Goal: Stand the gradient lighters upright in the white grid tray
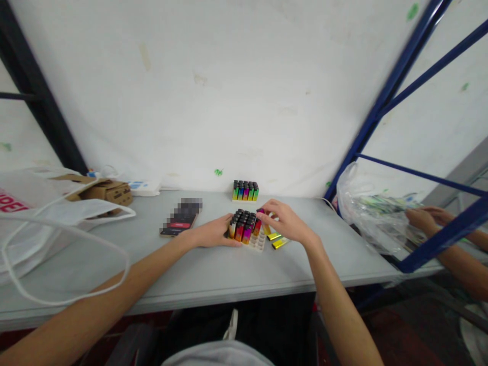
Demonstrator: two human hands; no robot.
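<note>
A white tray [258, 244] with rows of round-cornered slots stands on the table in front of me. Several lighters [239, 233] with black tops and shiny orange, red and purple bodies fill its left part, upright. My left hand [216, 233] is curled around the tray's left side and steadies it, thumb along the front. At the tray's right side my right hand [282, 218] pinches a purple-red lighter at its fingertips, partly hidden by the fingers. Below that hand, gold-yellow metallic pieces [280, 242] lie on the tabletop.
Against the wall stands a second block of lighters [245, 190]. A phone [182, 217] lies left of my left hand. Further left are a white plastic bag [72, 218] and a cardboard box [110, 194]. A blue metal frame [375, 119] rises at right, near a co-worker's hands [423, 218].
</note>
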